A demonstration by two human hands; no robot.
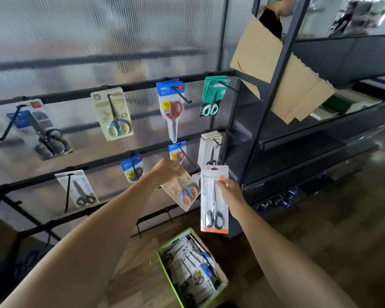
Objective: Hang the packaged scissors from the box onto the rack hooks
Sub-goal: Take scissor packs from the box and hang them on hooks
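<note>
My left hand (167, 171) grips the top of a beige pack with orange-and-blue scissors (182, 190), tilted, in front of the rack's lower bar. My right hand (228, 192) pinches the right edge of a tall white-and-orange pack of black-handled scissors (213, 198), held upright. Both packs hang above the green-edged cardboard box (222, 283) on the floor, which holds several more packs. The black rack (80, 93) has hooks with scissor packs on two bars; matching white packs (210, 147) hang just above my right hand.
A dark metal shelf post (273, 90) stands right of the rack, with a flattened cardboard sheet (276, 70) leaning across it. A person in black stands behind at the top. An empty black hook (8, 124) juts out at far left. Wooden floor lies below.
</note>
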